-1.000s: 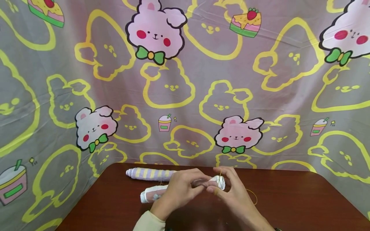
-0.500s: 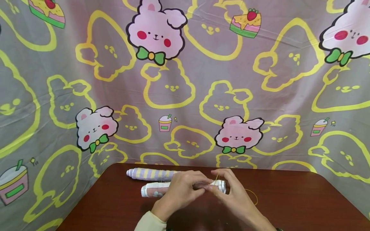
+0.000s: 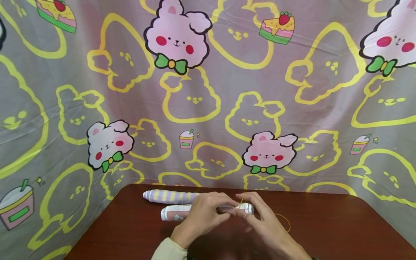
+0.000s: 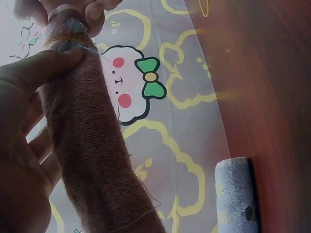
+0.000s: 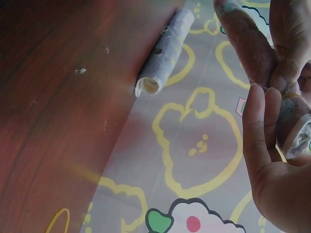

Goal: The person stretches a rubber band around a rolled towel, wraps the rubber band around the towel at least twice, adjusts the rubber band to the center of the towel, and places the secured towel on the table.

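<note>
A rolled towel (image 3: 173, 213), pinkish brown with white edges, lies across both hands above the table. My left hand (image 3: 204, 215) grips it around the middle, its thumb along the cloth in the left wrist view. My right hand (image 3: 266, 218) is at the right end, thumb and fingers around the white edge. A thin yellow rubber band (image 4: 65, 40) circles the roll near that end. In the head view, part of it stretches up to the right index fingertip. Fingers partly hide the towel's middle.
Behind lies a second rolled towel (image 3: 170, 196), striped purple and yellow. Another yellow rubber band (image 3: 289, 226) rests on the brown table (image 3: 341, 227) to the right of the hands. A printed cloth (image 3: 224, 119) hangs along the table's back edge.
The rolled towel's left end has risen slightly and levelled. The right fingers have shifted left along the roll with the rubber band. The left hand keeps its grip.
</note>
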Available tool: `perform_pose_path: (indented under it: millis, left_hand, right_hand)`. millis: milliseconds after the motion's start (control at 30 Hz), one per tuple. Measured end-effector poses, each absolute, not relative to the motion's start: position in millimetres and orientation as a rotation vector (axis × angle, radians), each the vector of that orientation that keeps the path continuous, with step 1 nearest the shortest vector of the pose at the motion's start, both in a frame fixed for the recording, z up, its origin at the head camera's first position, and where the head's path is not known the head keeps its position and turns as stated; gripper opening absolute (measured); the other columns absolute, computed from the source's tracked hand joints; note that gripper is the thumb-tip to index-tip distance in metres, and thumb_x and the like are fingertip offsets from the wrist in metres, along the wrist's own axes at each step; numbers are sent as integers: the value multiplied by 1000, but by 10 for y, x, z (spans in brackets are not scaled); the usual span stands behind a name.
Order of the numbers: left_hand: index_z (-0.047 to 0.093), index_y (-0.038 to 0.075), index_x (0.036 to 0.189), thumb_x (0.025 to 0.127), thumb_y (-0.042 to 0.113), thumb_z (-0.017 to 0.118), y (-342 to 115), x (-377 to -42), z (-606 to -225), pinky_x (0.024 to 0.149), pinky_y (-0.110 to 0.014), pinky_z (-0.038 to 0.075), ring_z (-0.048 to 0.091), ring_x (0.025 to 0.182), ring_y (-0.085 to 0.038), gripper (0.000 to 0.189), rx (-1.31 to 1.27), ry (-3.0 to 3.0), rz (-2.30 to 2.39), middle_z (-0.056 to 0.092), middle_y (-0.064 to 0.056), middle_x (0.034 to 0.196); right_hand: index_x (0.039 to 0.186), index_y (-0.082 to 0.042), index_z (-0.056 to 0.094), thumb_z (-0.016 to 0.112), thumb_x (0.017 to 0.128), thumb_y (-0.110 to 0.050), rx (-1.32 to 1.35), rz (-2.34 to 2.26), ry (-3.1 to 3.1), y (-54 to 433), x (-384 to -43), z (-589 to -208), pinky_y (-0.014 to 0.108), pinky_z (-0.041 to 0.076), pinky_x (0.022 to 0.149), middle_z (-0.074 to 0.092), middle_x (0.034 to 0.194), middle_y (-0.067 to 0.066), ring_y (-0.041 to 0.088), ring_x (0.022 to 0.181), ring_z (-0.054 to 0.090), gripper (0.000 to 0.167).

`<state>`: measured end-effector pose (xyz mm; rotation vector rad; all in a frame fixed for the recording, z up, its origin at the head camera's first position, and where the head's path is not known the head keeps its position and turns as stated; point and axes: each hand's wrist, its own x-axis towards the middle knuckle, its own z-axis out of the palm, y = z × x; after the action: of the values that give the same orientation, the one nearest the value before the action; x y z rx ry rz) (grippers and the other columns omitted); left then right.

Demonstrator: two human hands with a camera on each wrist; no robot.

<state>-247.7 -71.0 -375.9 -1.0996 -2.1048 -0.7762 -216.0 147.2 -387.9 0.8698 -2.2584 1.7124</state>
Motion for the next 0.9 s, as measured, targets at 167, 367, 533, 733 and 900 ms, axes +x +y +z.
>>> perform_pose_path:
  millis: [167,367,533,733,900]
  left_hand:
    - [82,24,108,74,5,93,-714,-2487,-3762,69,-13,45,63,79,2,41,-1075,-2118,-829,77,15,100]
    - [81,23,123,80,-1,87,-739,-2528,-3773,70,-14,47,60,80,2,50,-1203,-2022,-971,77,13,105]
    - [80,15,122,91,-4,80,-742,-2546,-3757,73,-22,56,65,85,-5,37,-1294,-1956,-1315,76,7,103]
    - [77,9,127,98,-6,70,-726,-2549,-3765,88,-35,60,69,101,-12,33,-1247,-1961,-1576,75,-1,108]
    - [76,13,131,97,-3,71,-730,-2537,-3783,91,-36,58,67,102,-17,38,-1128,-2044,-1576,75,2,109]
  right_hand:
    - [136,-7,63,50,107,-5,945,1717,-2228,1527,-2190,-3863,40,60,58,56,125,19,24,78,64,32]
    - [136,2,62,24,117,-22,1023,1923,-2203,1618,-2249,-3852,48,61,62,66,112,14,28,74,67,48]
    - [124,8,63,26,118,-25,861,1987,-2244,1625,-2300,-3897,47,62,62,67,78,21,28,64,68,50]
    - [103,1,77,58,110,-25,502,1802,-2439,1561,-2338,-3976,32,54,52,58,55,11,20,50,60,33]
    - [76,-9,77,69,103,-44,481,1645,-2647,1533,-2304,-3992,29,44,44,58,52,2,14,43,52,45]
